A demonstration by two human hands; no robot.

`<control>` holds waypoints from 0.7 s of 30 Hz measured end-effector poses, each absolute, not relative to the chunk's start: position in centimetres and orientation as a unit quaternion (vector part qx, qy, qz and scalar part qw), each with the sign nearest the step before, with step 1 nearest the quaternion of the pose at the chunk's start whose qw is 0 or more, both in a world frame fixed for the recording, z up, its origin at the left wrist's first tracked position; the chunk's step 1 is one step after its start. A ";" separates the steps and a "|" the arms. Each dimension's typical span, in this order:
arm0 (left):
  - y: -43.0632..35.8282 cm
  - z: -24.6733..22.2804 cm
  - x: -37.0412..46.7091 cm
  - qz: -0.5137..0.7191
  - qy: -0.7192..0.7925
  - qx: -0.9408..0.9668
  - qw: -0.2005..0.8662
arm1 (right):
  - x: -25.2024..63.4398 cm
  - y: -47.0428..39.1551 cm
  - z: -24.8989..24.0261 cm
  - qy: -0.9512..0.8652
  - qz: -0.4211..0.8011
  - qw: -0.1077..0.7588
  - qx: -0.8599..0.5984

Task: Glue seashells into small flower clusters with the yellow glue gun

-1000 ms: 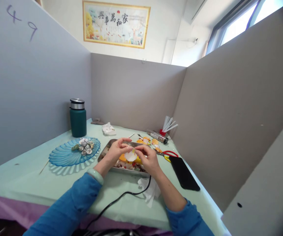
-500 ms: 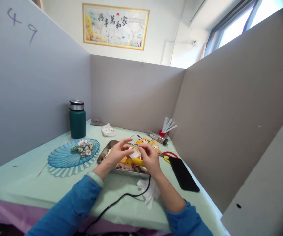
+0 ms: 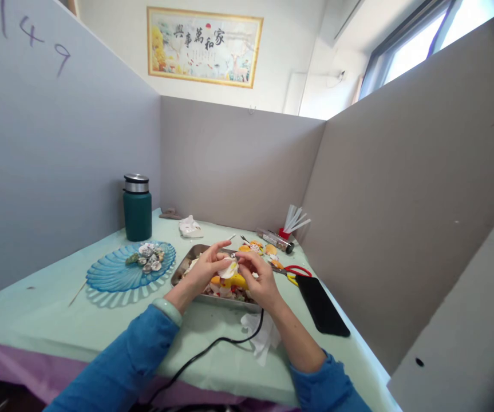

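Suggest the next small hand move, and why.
Probably steady the white piece with the left hand and press lightly with the fingertips of the right hand: both hands' fingertips meet at its upper edge, above the metal tray, around something small, too blurred to identify.

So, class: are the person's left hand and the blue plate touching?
Apart. The head view shows green table cover between the blue plate and the left hand.

A teal flask (image 3: 137,215) stands upright — a black phone (image 3: 323,305) lies by the right partition (image 3: 401,189).
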State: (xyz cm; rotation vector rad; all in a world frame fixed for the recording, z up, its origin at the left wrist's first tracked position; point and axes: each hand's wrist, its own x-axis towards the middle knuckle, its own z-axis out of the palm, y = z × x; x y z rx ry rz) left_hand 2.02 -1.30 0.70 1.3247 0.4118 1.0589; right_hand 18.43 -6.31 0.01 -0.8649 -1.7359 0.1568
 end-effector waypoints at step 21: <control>-1.6 0.8 2.1 0.443 0.235 0.631 0.592 | 18.0 -6.2 -0.5 -0.806 -0.144 0.486 -0.305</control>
